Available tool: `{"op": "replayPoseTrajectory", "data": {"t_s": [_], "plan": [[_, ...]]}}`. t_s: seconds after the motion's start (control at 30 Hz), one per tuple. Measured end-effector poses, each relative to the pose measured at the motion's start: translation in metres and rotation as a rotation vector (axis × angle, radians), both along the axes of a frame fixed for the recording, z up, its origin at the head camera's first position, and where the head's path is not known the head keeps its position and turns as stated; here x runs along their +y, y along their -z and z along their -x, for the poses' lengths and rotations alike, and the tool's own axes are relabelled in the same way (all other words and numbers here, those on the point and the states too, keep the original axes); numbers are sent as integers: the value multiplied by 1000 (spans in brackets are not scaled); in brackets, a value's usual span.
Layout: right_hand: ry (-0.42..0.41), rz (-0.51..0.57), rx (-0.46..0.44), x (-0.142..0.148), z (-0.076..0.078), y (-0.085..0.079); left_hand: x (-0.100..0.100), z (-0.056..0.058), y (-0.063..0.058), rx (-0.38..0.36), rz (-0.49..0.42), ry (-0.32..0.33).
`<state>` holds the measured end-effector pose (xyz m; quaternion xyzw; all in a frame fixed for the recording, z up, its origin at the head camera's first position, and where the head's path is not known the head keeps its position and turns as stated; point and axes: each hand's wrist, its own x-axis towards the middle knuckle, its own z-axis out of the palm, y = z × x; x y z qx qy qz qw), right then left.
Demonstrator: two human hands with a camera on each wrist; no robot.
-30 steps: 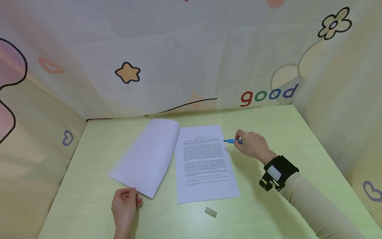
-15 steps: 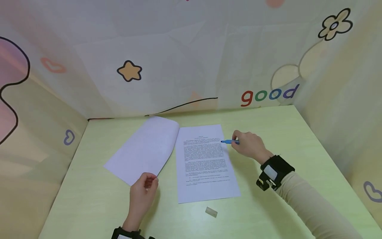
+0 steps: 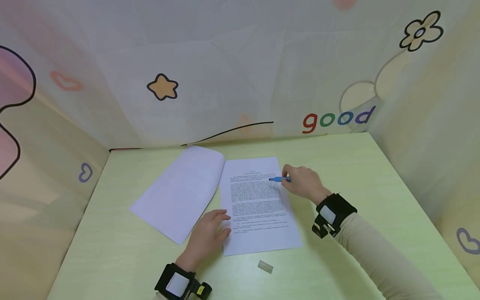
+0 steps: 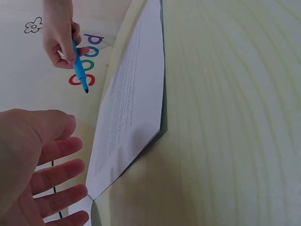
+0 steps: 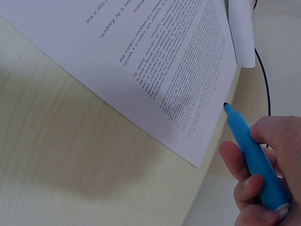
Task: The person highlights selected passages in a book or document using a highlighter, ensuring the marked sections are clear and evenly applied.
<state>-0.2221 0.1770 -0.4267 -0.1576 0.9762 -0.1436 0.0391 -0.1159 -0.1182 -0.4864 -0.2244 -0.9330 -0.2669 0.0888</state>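
An uncapped blue marker pen point(image 3: 276, 179) with a dark tip is held in my right hand point(image 3: 303, 181), thumb and fingers wrapped along its barrel in the right wrist view. Its tip points left, over the upper right part of the printed page point(image 3: 258, 243). My left hand point(image 3: 206, 235) is at the lower left edge of that page, fingers loosely spread and holding nothing, as the left wrist view also shows. A turned-over blank sheet point(image 3: 183, 191) lies left of the page, curving up where it joins it at the top.
A small greyish rectangular piece point(image 3: 265, 266) lies on the pale green table point(image 3: 337, 154) below the page. A patterned cloth point(image 3: 225, 83) hangs behind the table and along both sides. Each wrist wears a black strap with a camera point(image 3: 335, 214).
My left hand let go of the turned sheet, which now lies flatter, and moved right to the printed page. My right hand moved slightly left with the marker pen, over the text.
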Motion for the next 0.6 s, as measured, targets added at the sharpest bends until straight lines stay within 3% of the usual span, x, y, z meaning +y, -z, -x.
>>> {"op": "replayPoseTrajectory", "data": {"t_s": [0.33, 0.6], "plan": [[-28, -34, -18, -24, 14, 0, 13, 17, 6, -55, 179, 101], [-73, -64, 8, -49, 25, -2, 20, 25, 9, -53, 301, 147]]}}
